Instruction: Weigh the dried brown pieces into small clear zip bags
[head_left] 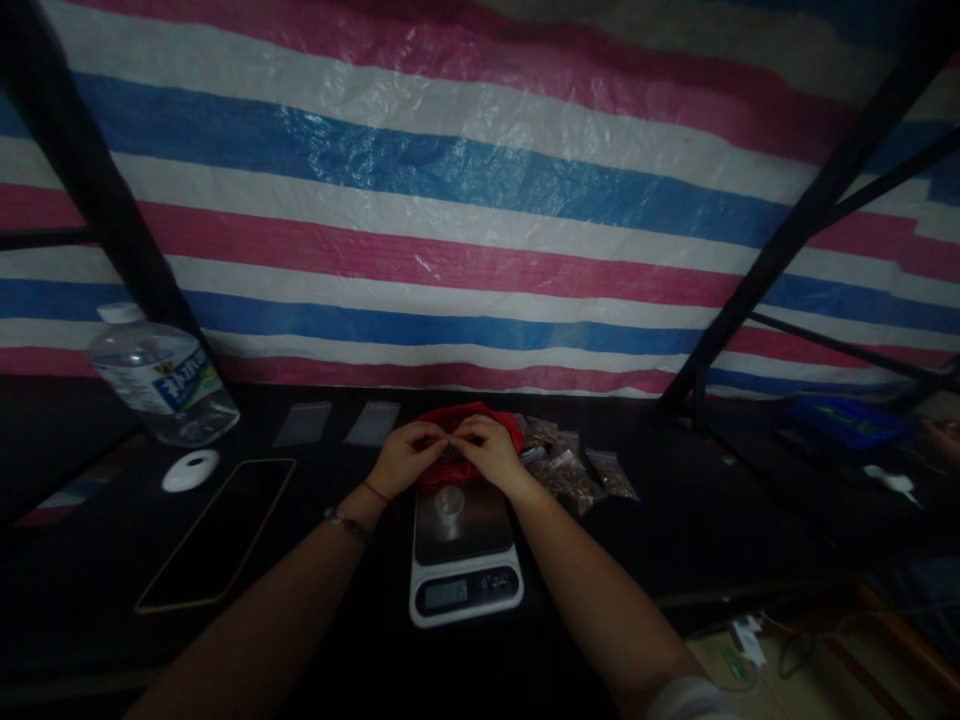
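My left hand [411, 455] and my right hand [487, 448] meet fingertip to fingertip over a red plastic bag [480, 410]. Both are closed in a pinch; whatever sits between the fingers is too small and dark to make out. Just below them stands a white kitchen scale [466, 590] with a dark weighing plate and a lit display that seems to read 15. On its plate rests a small clear plastic cup [449, 505]. Right of my right hand lies a heap of small clear zip bags [574, 480] filled with brownish bits.
Two flat zip bags [303, 424] lie at the back left. Further left are a large clear bottle [161, 375], a white oval object [190, 470] and a phone [217, 540]. Dark frame posts [720, 300] flank the striped sheet behind. A blue tray [851, 420] sits far right.
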